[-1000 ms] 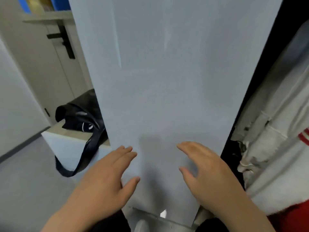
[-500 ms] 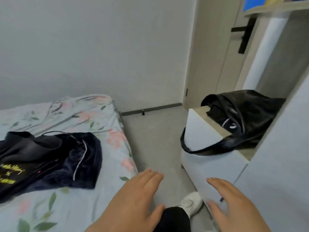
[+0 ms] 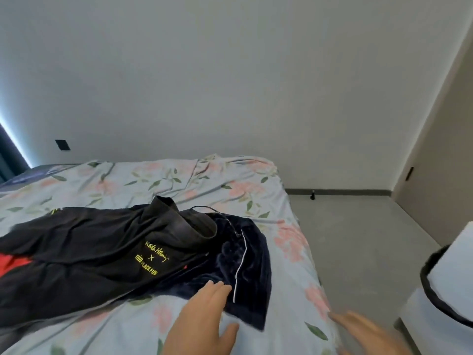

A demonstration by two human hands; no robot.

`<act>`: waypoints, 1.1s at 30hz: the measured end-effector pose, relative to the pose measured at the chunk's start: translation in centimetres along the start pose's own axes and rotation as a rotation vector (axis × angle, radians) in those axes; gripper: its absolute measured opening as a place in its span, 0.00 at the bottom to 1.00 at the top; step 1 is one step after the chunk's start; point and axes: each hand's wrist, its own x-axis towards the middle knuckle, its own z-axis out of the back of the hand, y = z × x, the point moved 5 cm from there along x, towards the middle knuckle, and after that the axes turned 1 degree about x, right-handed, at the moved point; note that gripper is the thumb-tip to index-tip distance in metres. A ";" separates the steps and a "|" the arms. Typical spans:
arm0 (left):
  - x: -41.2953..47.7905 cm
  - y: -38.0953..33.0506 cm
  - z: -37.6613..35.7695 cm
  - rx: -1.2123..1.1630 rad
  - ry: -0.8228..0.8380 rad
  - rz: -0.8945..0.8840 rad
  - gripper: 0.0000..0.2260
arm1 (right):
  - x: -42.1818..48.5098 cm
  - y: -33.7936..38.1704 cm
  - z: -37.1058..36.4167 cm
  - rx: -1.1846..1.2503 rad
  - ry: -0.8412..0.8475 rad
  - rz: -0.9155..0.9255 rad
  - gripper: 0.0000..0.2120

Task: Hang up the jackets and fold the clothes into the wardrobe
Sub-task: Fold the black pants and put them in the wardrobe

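The fingers (image 3: 217, 286) of the left hand (image 3: 202, 321) are seen stretched out flat and held loosely side by side, their tips resting on or just above the near edge of a dark blue velvety garment (image 3: 245, 267) with a thin white stripe; nothing is gripped. The right hand (image 3: 358, 329) is blurred at the lower right, past the corner of the bed; its fingers appear open and empty, though their exact shape cannot be made out. The blue garment is partly covered by a black jacket (image 3: 102, 252) printed with yellow lettering, its collar turned up, and a patch of red cloth (image 3: 12, 265) shows at the far left under it. All of this lies unfolded in a loose heap on a bed (image 3: 179, 180) covered with a pale blue flowered sheet. A plain wall is seen behind, grey floor to the right, and at the right edge a white cabinet (image 3: 455, 265) with a black strap (image 3: 432, 285) draped over it. No wardrobe is in view. It is judged that this pile is yet to be dealt with: the jacket is not hung, the clothes are not folded, and a pick-up seems about to begin.
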 end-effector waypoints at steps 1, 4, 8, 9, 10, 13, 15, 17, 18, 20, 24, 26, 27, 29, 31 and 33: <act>0.3 2.2 -0.1 -0.028 -0.015 0.045 0.31 | 1.0 0.3 -2.5 0.004 0.121 0.108 0.11; 1.7 8.4 -0.1 -0.079 -0.056 0.147 0.31 | 4.2 1.0 -7.6 -0.170 0.213 0.216 0.22; 4.5 15.1 0.1 -0.070 -0.128 0.215 0.31 | 9.5 4.2 -12.3 -0.235 0.256 0.237 0.24; 5.2 17.0 0.1 -0.064 -0.155 0.240 0.31 | 11.1 4.6 -13.8 -0.187 0.279 0.255 0.24; 5.9 18.6 0.1 -0.053 -0.170 0.282 0.32 | 12.3 5.2 -15.2 -0.178 0.303 0.262 0.25; 8.1 23.6 0.0 -0.005 -0.182 0.385 0.35 | 15.4 7.3 -18.9 -0.158 0.367 0.277 0.27; 9.2 26.2 -0.8 -0.007 -0.159 0.456 0.39 | 17.3 8.4 -20.9 -0.151 0.355 0.303 0.29; 9.9 27.5 -2.0 0.024 -0.157 0.505 0.41 | 18.6 9.1 -22.8 -0.135 0.376 0.314 0.31; 10.0 27.7 -2.6 0.042 -0.174 0.508 0.40 | 19.1 9.4 -23.6 -0.135 0.388 0.319 0.33; 10.2 28.2 -3.6 0.062 -0.226 0.489 0.36 | 20.6 10.2 -25.1 -0.120 0.377 0.323 0.38; 10.0 28.6 -5.1 0.069 -0.297 0.437 0.30 | 24.0 10.6 -27.8 -0.096 0.348 0.288 0.34; 9.8 28.5 -5.2 0.072 -0.314 0.427 0.30 | 24.6 10.0 -29.3 -0.076 0.393 0.236 0.16; 9.8 28.5 -5.2 0.073 -0.318 0.420 0.30 | 24.5 9.4 -29.8 -0.077 0.402 0.203 0.10; 9.6 28.5 -5.1 0.062 -0.323 0.389 0.30 | 23.7 8.0 -30.4 -0.027 0.406 0.129 0.11; 9.4 28.3 -4.8 0.059 -0.336 0.356 0.29 | 22.7 6.8 -30.1 0.035 0.413 0.075 0.13; 9.2 28.2 -4.5 0.071 -0.334 0.357 0.29 | 21.9 6.3 -29.4 0.031 0.416 0.078 0.16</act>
